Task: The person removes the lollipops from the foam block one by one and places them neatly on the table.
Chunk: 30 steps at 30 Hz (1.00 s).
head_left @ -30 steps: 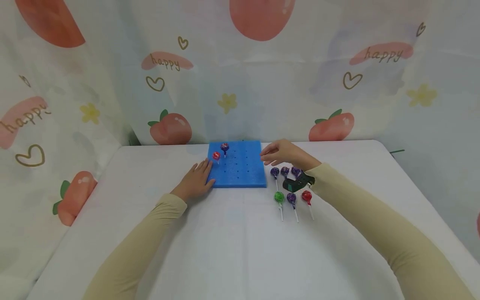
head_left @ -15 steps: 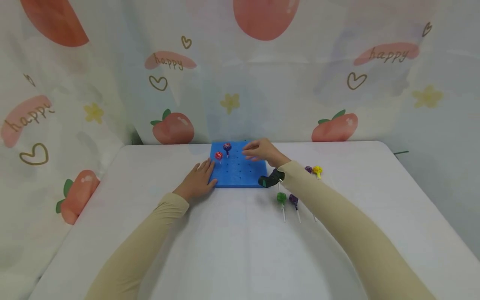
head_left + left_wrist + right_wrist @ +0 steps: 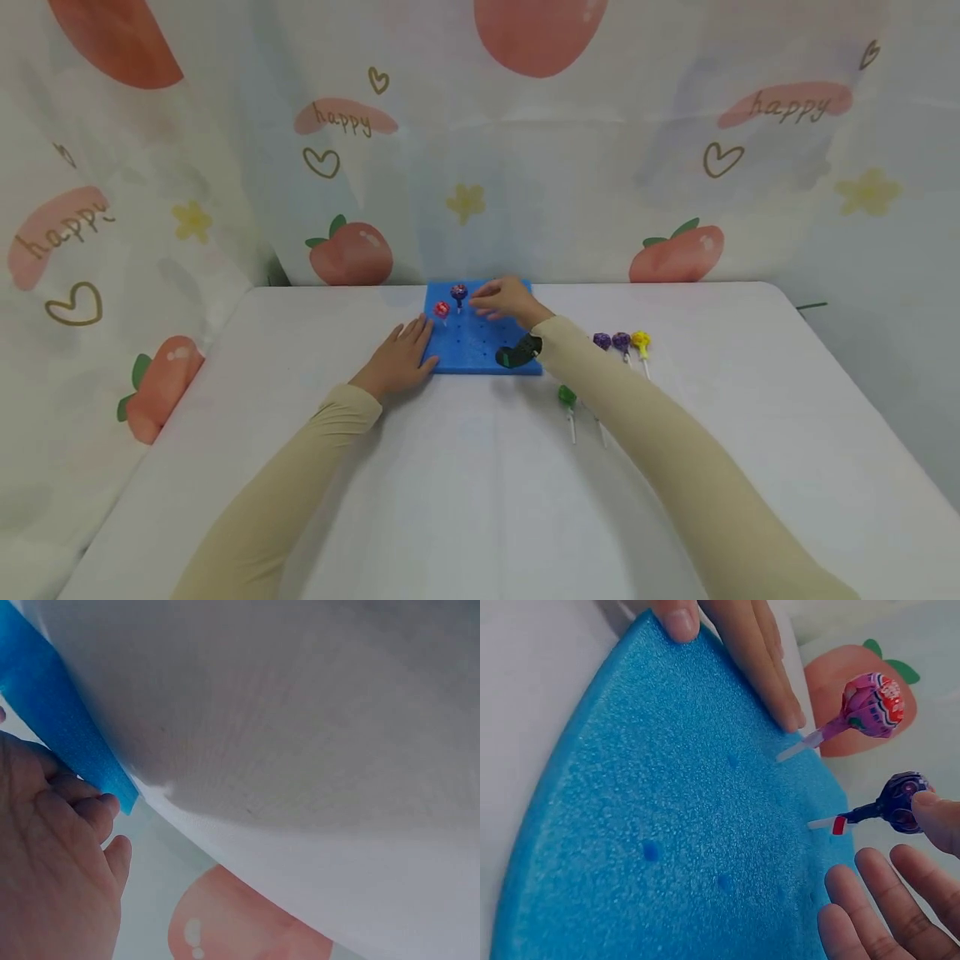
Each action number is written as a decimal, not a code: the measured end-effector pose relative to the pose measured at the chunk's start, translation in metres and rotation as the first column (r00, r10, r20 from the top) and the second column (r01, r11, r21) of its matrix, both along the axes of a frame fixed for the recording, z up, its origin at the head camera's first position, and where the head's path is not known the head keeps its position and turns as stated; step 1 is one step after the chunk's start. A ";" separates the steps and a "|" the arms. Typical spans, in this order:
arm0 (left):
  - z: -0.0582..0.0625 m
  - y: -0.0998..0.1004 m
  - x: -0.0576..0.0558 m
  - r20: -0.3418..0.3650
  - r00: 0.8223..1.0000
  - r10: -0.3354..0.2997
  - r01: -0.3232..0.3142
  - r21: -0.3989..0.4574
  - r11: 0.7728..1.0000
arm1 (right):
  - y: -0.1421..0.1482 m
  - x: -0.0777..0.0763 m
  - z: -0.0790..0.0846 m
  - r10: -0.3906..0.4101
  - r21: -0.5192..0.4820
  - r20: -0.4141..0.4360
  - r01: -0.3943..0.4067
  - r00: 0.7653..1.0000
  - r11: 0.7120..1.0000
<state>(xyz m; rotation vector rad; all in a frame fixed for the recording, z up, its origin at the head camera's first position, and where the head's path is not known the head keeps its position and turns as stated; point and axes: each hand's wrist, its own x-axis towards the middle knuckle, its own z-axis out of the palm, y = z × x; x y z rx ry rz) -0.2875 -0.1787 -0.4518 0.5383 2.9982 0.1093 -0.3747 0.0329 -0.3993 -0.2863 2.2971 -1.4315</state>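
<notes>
A blue foam board [image 3: 468,357] with rows of holes lies at the back of the table. Two lollipops stand in it, a red-and-pink one [image 3: 871,705] and a dark purple one [image 3: 898,801]. My left hand [image 3: 396,358] rests on the board's left edge, its fingers extended. My right hand [image 3: 510,298] is over the board, just right of the purple lollipop, with fingers apart and nothing between them. In the right wrist view, the thumb overlaps the purple wrapper. A dark camera [image 3: 517,352] is strapped at the right wrist.
Right of the board, several loose lollipops lie on the white table, including a green one [image 3: 567,395], a yellow one [image 3: 641,340] and a purple one [image 3: 621,341]. My right sleeve [image 3: 637,417] hides some of them. A printed cloth [image 3: 525,167] hangs behind the table.
My right hand has moved left from beside the board to over it, close to the purple lollipop. My left hand stays on the board's left edge.
</notes>
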 end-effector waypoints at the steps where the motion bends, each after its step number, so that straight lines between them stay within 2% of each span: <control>1: 0.000 0.000 0.000 -0.003 1.000 -0.002 0.002 -0.005 1.000 | -0.002 -0.001 -0.001 -0.007 0.001 0.002 0.007 1.000 1.000; 5: -0.001 0.000 -0.001 -0.008 1.000 -0.005 0.005 -0.017 1.000 | -0.008 -0.008 -0.005 -0.025 -0.004 0.022 0.025 0.999 1.000; 11: 0.001 0.001 0.000 -0.008 1.000 -0.004 0.003 -0.018 1.000 | -0.017 -0.017 -0.009 -0.008 -0.008 0.042 0.008 0.999 1.000; 17: 0.002 0.001 0.001 0.000 1.000 0.004 -0.004 -0.013 1.000 | -0.026 -0.017 -0.011 0.004 -0.064 0.075 0.001 0.997 0.998; 30: 0.001 0.000 0.000 -0.018 1.000 -0.004 0.004 -0.009 1.000 | -0.027 -0.018 -0.014 -0.001 -0.122 0.079 0.011 0.997 0.992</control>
